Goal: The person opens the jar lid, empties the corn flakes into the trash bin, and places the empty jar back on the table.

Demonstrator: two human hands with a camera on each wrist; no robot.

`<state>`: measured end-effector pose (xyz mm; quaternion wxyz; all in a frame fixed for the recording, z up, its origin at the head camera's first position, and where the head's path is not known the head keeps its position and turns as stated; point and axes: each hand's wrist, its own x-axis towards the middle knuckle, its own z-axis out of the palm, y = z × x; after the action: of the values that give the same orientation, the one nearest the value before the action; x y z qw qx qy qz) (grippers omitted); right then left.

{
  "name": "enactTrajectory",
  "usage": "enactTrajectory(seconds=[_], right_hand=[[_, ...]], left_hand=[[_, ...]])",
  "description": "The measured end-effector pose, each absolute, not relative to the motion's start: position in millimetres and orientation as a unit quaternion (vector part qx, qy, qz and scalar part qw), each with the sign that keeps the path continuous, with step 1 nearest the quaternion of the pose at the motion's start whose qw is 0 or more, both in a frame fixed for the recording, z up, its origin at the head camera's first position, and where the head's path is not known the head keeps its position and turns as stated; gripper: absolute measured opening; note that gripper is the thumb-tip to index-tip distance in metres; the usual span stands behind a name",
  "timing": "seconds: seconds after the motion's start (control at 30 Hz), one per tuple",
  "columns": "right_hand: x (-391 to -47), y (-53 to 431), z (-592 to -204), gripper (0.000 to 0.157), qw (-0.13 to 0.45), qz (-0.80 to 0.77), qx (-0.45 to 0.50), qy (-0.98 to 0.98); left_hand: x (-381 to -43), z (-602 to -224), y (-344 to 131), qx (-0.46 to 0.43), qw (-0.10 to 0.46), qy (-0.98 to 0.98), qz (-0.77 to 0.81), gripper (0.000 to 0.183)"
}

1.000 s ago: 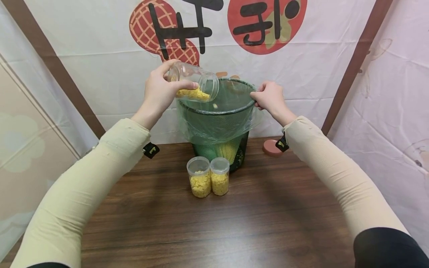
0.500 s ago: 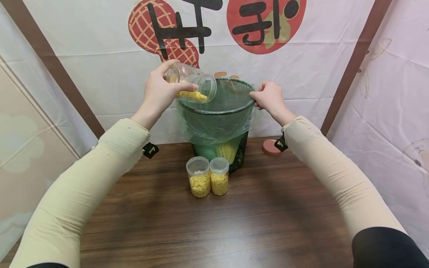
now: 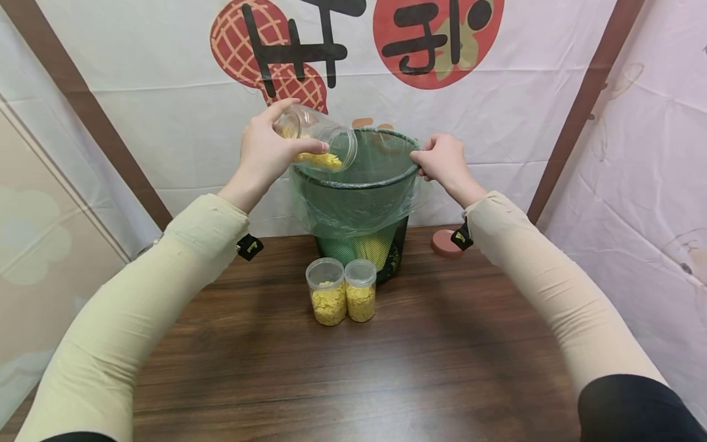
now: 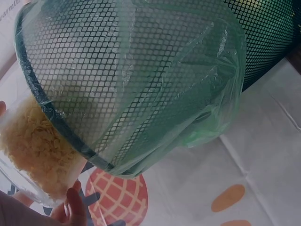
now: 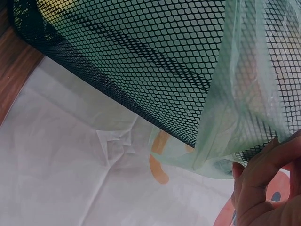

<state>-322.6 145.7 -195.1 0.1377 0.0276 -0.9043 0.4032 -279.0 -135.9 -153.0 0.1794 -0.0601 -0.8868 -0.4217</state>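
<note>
My left hand (image 3: pixel 269 142) grips a clear plastic jar (image 3: pixel 320 132) lying tipped over the left rim of a black mesh wastebasket (image 3: pixel 396 253). Yellow flakes (image 4: pixel 41 146) lie along the jar's lower side, and its mouth points to the right, over the basket's opening. A green plastic bag (image 3: pixel 353 212) lines the basket and folds down over its rim. At the right rim, my right hand (image 3: pixel 444 161) pinches the rim and the bag's edge between thumb and fingers. Something yellow shows through the mesh low in the basket.
Two clear jars of yellow flakes, a wider one (image 3: pixel 329 304) and a narrower one (image 3: pixel 361 302), stand side by side before the basket. A pink lid (image 3: pixel 446 244) lies right of it on the wooden table (image 3: pixel 353 380). A printed white cloth (image 3: pixel 182 141) hangs behind.
A pale flake seen falling inside the basket one second ago is gone from view. The jar's mouth has shifted slightly left. My right hand keeps its place at the rim.
</note>
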Motion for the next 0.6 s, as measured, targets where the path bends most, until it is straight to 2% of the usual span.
enactTrajectory(seconds=[0.6], right_hand=[[-322.9, 144.1, -195.4, 0.013, 0.131, 0.406, 0.023, -0.904]], left_hand=[[-277.6, -152.3, -135.6, -0.078, 0.197, -0.882, -0.421, 0.084]])
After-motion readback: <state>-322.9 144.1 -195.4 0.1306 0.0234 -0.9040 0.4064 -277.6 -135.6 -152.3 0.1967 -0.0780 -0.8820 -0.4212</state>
